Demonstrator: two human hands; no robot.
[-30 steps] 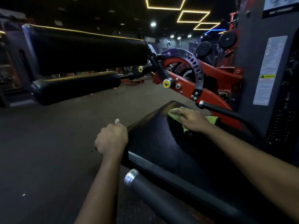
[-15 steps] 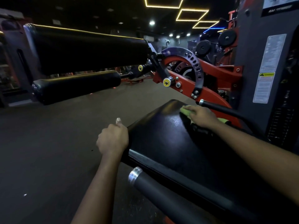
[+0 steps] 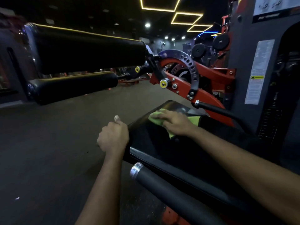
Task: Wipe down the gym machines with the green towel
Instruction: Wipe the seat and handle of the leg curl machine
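My right hand [image 3: 176,124] lies flat, fingers straight, pressing the green towel [image 3: 156,118] onto the far part of the black seat pad [image 3: 155,143]. The towel shows in front of my fingers, behind my wrist and under my palm. Curled into a fist with the thumb up, my left hand [image 3: 113,138] sits against the pad's left edge; nothing is visible in it. The pad belongs to a red-framed gym machine [image 3: 211,78].
Two black roller pads [image 3: 87,51] hang in front at the left. A black handle bar [image 3: 217,110] runs along the seat's far right, another bar [image 3: 162,185] along its near edge. The grey weight-stack tower [image 3: 259,70] stands right. Open floor [image 3: 48,151] lies left.
My right hand has slid the towel back from the pad's far right edge toward the left and slightly nearer. My left hand has stayed put.
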